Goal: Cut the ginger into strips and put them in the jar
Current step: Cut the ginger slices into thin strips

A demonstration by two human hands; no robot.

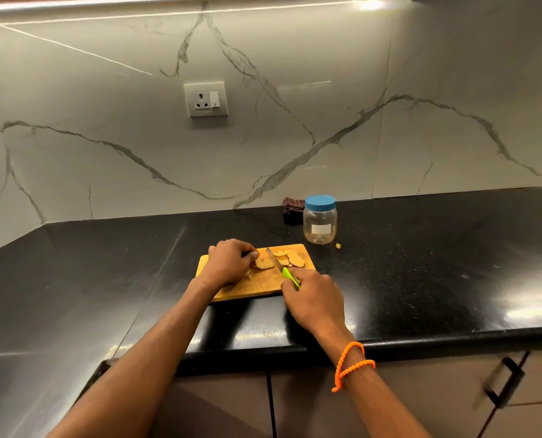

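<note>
The left hand (pixel 230 260) lies curled on the wooden cutting board (pixel 263 284), its fingertips pressing down on a slice of ginger (pixel 264 263) just beside it to the right. The right hand (pixel 314 300) is wrapped round the green handle of a knife (pixel 282 268), whose blade runs up and away from that hand and rests against the right edge of the held slice. Beyond the blade, past the right hand's knuckles, a small heap of cut ginger slices (pixel 290 257) lies on the far right part of the board, apart from both hands. Under the heel of the left hand a few thin, pale shreds (pixel 249 274) show on the board; whether they are peel or strips cannot be told. The jar (pixel 320 219), clear with a blue lid screwed on, stands upright on the black countertop (pixel 421 263) beyond the board's far right corner, out ahead of the right hand and well apart from it. 1 tiny ginger scrap (pixel 338 245) lies on the counter just to the jar's right. A dark checked cloth (pixel 293 206) sits behind the jar to its left, against the marble wall. An orange beaded bracelet (pixel 351 363) circles the right wrist in 2 loops.
</note>
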